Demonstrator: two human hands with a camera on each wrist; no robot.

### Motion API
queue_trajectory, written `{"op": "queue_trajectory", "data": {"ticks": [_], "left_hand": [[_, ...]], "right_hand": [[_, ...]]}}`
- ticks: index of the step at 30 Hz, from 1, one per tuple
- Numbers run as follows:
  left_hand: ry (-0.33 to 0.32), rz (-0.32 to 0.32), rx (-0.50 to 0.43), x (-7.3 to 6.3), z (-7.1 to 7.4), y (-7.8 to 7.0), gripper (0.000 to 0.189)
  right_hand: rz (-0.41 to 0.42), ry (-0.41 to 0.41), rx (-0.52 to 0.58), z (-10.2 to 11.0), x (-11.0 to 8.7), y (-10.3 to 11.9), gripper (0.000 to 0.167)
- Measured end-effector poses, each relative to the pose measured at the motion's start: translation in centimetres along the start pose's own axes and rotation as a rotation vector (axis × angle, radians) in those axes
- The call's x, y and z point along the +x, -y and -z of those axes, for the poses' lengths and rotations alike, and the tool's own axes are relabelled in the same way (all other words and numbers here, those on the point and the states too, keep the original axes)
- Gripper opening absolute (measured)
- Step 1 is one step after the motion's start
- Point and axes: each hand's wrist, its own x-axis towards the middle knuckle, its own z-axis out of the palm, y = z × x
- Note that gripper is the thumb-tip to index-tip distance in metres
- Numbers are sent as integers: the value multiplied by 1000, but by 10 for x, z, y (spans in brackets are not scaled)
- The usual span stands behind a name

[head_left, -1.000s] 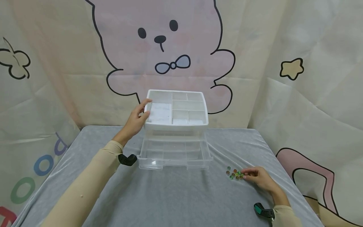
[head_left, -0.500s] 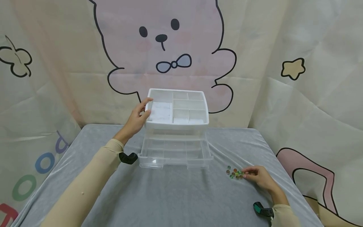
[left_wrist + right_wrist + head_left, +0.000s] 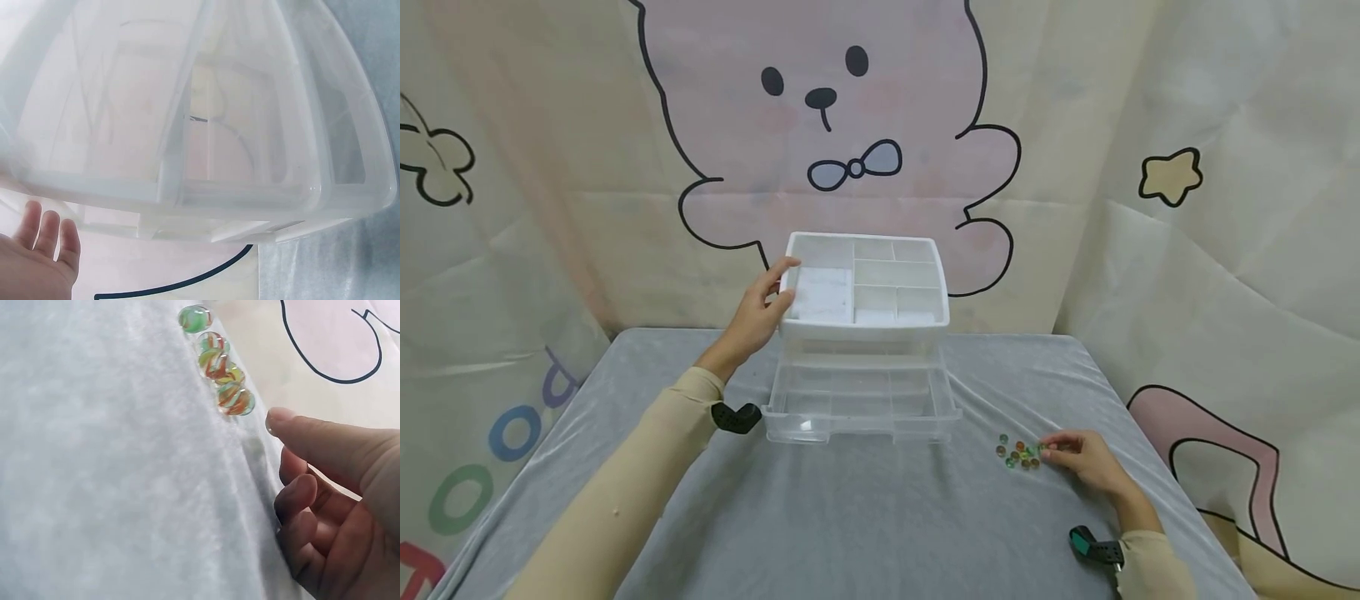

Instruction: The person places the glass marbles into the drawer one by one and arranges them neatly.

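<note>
A white plastic drawer organizer [image 3: 865,327] with a divided top tray stands at the back of the table. Below the tray, its clear drawer [image 3: 861,427] is pulled out toward me. My left hand [image 3: 751,323] grips the tray's left rim; in the left wrist view its fingers [image 3: 47,231] show beside the organizer's translucent wall. Several glass marbles [image 3: 235,399] with coloured swirls lie on the cloth at the right. Beside them, my right hand [image 3: 1088,463] pinches a marble, mostly hidden behind the thumb [image 3: 325,440] in the right wrist view.
Grey cloth [image 3: 865,525] covers the table. A printed backdrop [image 3: 1045,167] hangs behind it and along both sides. Black straps with devices [image 3: 736,417] sit on both wrists.
My right hand has drawn slightly away from the marble group, with its fingertips pinched together. The left hand keeps its hold on the rim, and the head view shifts a little.
</note>
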Motion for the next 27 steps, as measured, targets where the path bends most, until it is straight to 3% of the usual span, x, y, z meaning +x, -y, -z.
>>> {"op": "queue_trajectory", "data": {"ticks": [15,27], "left_hand": [[-12,-16,-7,-1,-2,0,50],[-12,-28,-15,0,-2,0,49]], "right_hand": [[52,-48,20,15,0,29,25],[123,-36,34,9,6,52,23]]}}
